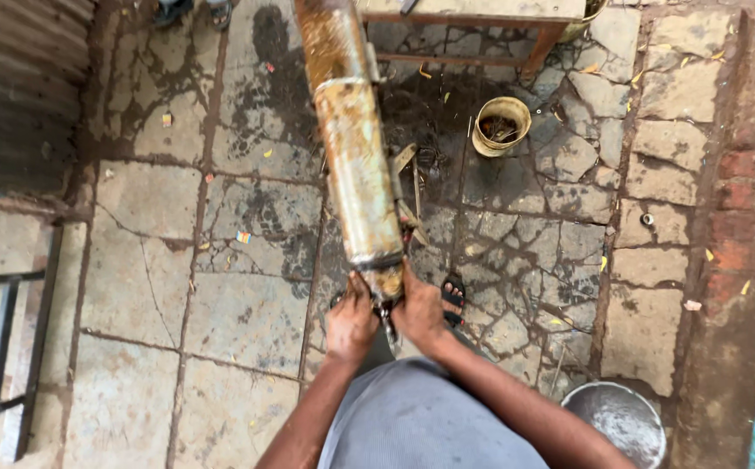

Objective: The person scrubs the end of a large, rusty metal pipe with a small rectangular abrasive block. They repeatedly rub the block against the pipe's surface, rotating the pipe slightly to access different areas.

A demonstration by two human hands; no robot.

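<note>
A long rusty metal cylinder (356, 148), like an exhaust muffler, runs from the top of the view down to my hands, its far end near a wooden bench. My left hand (350, 323) grips the narrow near end from the left. My right hand (421, 311) holds the same end from the right. A small metal bracket sticks out from the cylinder's right side, midway along it. My foot in a black sandal (453, 295) shows just right of my right hand.
The cracked stone floor (247, 304) is stained dark with oil near the cylinder. A yellowish tin (501, 124) holding scraps stands at the upper right. A round metal basin (616, 421) sits at the bottom right, a dark metal frame (4, 347) at the left edge.
</note>
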